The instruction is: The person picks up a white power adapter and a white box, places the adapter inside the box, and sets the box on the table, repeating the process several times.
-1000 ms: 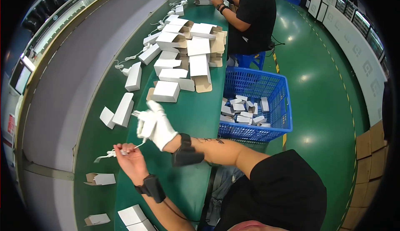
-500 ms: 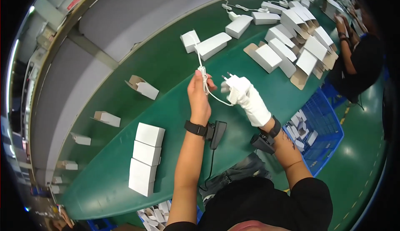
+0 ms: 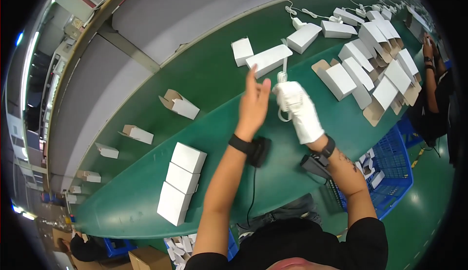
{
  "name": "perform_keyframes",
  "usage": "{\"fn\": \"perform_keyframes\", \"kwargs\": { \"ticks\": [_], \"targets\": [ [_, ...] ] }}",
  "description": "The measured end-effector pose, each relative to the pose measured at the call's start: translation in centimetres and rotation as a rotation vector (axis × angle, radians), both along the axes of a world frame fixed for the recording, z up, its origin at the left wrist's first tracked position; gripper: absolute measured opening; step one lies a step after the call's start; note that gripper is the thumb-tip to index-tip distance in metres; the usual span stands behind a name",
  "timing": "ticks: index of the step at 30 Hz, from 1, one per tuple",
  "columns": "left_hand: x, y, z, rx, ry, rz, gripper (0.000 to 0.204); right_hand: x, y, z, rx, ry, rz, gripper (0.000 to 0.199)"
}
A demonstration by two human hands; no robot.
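Note:
My left hand (image 3: 253,105) is bare and open, fingers stretched forward, with nothing in it. Its fingertips reach the near edge of a long white box (image 3: 269,59); whether they touch it I cannot tell. Close by on the right, my right hand (image 3: 295,105) wears a white glove and is closed around a white charger cable (image 3: 282,77). A bundled part of the cable sticks up past the fingers, one strand runs on toward the long box, and a loop hangs below. The plug itself is hidden in the glove. A smaller white box (image 3: 242,51) stands left of the long one.
Three closed white boxes (image 3: 183,176) lie in a row on the green table (image 3: 122,206). Open boxes (image 3: 341,81) are heaped at right, others spaced along the far-left strip. A blue crate (image 3: 395,172) stands right; a co-worker (image 3: 431,85) is at far right.
My left hand has let go of the cable and moved toward the long box. The gloved hand has turned and now grips the cable bundle. The view has shifted, moving the scene slightly rightward.

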State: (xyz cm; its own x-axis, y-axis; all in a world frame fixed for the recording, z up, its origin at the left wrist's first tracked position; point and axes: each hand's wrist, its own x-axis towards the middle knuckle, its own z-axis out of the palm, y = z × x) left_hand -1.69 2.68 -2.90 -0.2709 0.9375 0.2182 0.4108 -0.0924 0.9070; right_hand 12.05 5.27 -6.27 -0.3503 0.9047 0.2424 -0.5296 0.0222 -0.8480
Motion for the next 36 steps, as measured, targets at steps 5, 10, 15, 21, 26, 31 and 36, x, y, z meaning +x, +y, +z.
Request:
{"fn": "perform_keyframes", "kwargs": {
  "ticks": [5, 10, 15, 21, 26, 31, 36],
  "targets": [
    [-8.5, 8.6, -0.4, -0.118, 0.512, 0.426, 0.085, 3.0, 1.4, 3.9, -0.019, 0.023, -0.014, 0.034],
    [-9.1, 16.0, 0.0, -0.526, 0.815, 0.518, 0.105, 5.9, 0.9, 3.4, -0.115, -0.234, 0.143, 0.047],
    [-16.5, 16.8, -1.6, -0.734, 0.644, 0.400, 0.096, 5.9, -0.4, 4.8, -0.139, -0.107, 0.154, 0.045],
    [-13.9, 9.9, 3.8, -0.351, 1.175, 0.154, 0.073, 8.5, 0.3, 6.6, -0.116, -0.204, 0.268, 0.050],
    [-10.2, 2.4, 8.4, -0.114, 1.230, -0.021, 0.065, 8.6, 1.3, 6.0, -0.024, -0.338, 0.482, 0.055],
    [-7.1, -2.1, 9.9, -0.009, 1.185, -0.179, 0.063, 7.6, 2.0, 5.9, 0.202, -0.524, 0.484, 0.056],
    [-2.4, -3.6, 7.3, -0.029, 0.829, -0.506, 0.066, 6.9, 0.6, 8.6, 0.930, -0.845, 0.239, 0.022]
  ]
}}
